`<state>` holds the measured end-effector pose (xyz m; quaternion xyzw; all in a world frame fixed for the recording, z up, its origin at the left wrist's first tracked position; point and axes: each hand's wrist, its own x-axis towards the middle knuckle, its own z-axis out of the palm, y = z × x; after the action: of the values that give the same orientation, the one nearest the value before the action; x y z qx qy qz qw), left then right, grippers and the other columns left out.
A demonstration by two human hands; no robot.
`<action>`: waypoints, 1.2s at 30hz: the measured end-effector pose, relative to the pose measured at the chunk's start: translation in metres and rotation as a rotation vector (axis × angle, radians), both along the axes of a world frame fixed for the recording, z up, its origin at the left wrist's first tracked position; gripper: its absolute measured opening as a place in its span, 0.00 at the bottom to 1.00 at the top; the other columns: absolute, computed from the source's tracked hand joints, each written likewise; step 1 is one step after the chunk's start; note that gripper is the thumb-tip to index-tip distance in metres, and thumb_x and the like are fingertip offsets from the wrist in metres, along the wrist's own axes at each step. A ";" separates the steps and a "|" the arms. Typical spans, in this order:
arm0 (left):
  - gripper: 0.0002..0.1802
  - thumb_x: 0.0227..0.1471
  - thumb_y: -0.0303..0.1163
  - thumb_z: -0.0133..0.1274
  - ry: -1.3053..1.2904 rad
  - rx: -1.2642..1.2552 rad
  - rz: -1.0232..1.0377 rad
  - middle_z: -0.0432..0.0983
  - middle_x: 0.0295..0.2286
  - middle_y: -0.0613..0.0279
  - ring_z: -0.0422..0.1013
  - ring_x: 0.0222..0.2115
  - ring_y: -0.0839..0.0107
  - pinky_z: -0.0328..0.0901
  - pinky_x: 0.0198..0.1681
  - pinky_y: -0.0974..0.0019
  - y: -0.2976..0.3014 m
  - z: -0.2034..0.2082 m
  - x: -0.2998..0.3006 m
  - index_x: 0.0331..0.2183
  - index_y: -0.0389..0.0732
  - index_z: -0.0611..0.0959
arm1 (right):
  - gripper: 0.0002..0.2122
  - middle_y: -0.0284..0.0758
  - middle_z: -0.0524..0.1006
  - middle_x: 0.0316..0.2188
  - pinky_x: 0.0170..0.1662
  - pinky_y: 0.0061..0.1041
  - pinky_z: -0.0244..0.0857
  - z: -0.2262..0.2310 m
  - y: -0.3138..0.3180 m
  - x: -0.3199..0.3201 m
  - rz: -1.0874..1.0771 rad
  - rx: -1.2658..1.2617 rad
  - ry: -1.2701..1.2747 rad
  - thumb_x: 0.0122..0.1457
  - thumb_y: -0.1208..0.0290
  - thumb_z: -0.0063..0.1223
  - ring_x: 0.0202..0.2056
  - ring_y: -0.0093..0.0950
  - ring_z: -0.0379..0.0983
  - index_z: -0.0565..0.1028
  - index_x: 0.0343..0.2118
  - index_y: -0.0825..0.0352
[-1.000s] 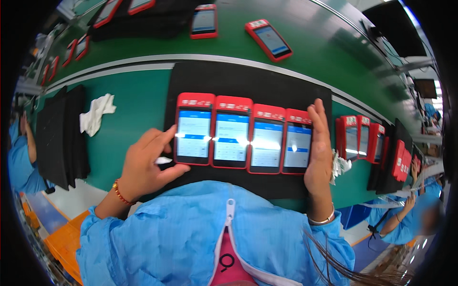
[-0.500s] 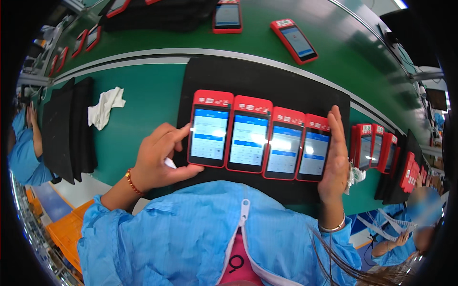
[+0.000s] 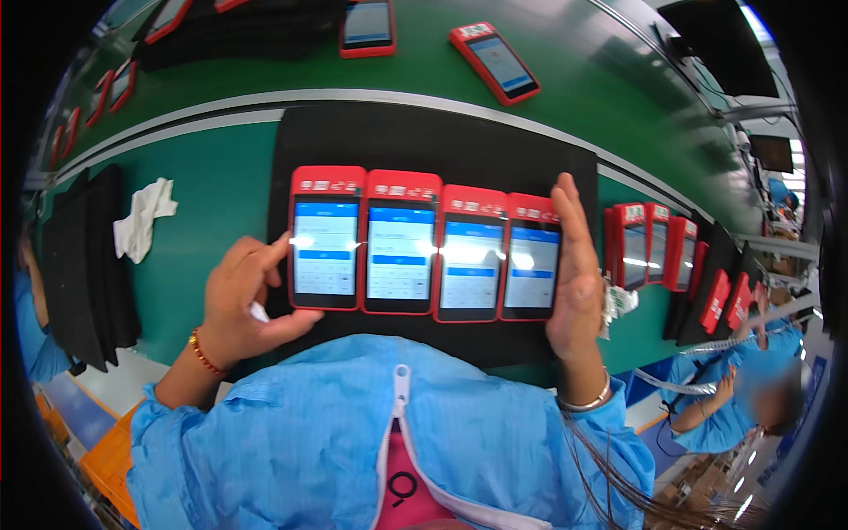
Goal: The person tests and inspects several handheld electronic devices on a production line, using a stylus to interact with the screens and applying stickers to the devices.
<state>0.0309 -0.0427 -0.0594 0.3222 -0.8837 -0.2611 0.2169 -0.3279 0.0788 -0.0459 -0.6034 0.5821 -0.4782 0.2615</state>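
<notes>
Side by side on a black mat [image 3: 424, 132] stand several red payment terminals with lit blue-and-white screens, forming a row with their edges touching or nearly so. My left hand [image 3: 252, 300] has its curled fingers and thumb at the left edge and lower corner of the leftmost payment terminal [image 3: 327, 243]. A small white bit [image 3: 258, 311] shows between that hand's thumb and fingers; its kind is unclear. My right hand [image 3: 574, 283] lies along the right edge of the rightmost payment terminal [image 3: 531, 265], fingers stretched and together.
A white cloth [image 3: 144, 219] and stacked black mats [image 3: 84, 265] lie left. At right are more red terminals [image 3: 654, 243] and a crumpled white wrapper [image 3: 618, 305]. Beyond the metal rail [image 3: 397, 99], another terminal [image 3: 496, 64] lies on green surface. A co-worker [image 3: 738, 402] sits at right.
The whole view has swung right and turned slightly, so everything appears further left. Both hands keep their places at the ends of the terminal row.
</notes>
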 end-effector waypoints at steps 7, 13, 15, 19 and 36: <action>0.44 0.31 0.32 0.75 0.018 -0.015 0.009 0.70 0.30 0.63 0.67 0.26 0.74 0.63 0.26 0.71 0.000 0.001 -0.002 0.54 0.30 0.79 | 0.48 0.51 0.47 0.74 0.73 0.41 0.40 0.003 -0.001 0.002 -0.031 0.086 -0.094 0.63 0.26 0.26 0.74 0.45 0.43 0.60 0.69 0.69; 0.45 0.32 0.34 0.75 0.018 -0.111 -0.021 0.70 0.30 0.62 0.67 0.26 0.75 0.64 0.25 0.72 -0.003 0.004 -0.009 0.54 0.30 0.78 | 0.49 0.51 0.47 0.74 0.72 0.41 0.44 -0.001 0.002 -0.001 -0.008 0.022 -0.041 0.61 0.24 0.25 0.73 0.45 0.45 0.60 0.69 0.68; 0.45 0.32 0.34 0.75 -0.005 -0.102 -0.018 0.70 0.30 0.62 0.67 0.26 0.75 0.64 0.24 0.72 -0.003 0.006 -0.008 0.54 0.30 0.78 | 0.49 0.51 0.47 0.74 0.72 0.41 0.44 -0.001 0.002 -0.001 -0.009 0.016 -0.043 0.61 0.24 0.25 0.73 0.45 0.46 0.60 0.69 0.67; 0.46 0.32 0.35 0.75 -0.023 -0.124 -0.027 0.70 0.30 0.62 0.68 0.25 0.76 0.64 0.22 0.73 -0.003 0.008 -0.007 0.55 0.30 0.78 | 0.50 0.51 0.47 0.74 0.72 0.41 0.44 0.000 0.001 0.001 -0.019 0.034 -0.058 0.61 0.23 0.25 0.73 0.45 0.46 0.60 0.70 0.67; 0.45 0.31 0.36 0.75 -0.020 -0.145 -0.018 0.72 0.31 0.61 0.71 0.26 0.73 0.67 0.25 0.71 -0.002 0.004 -0.009 0.54 0.30 0.79 | 0.41 0.52 0.48 0.73 0.73 0.42 0.38 0.001 0.001 0.000 0.002 -0.010 -0.047 0.67 0.36 0.34 0.74 0.45 0.43 0.60 0.69 0.70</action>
<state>0.0223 -0.0443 -0.0551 0.3002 -0.9054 -0.1952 0.2282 -0.3281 0.0799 -0.0450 -0.5938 0.5727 -0.4950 0.2728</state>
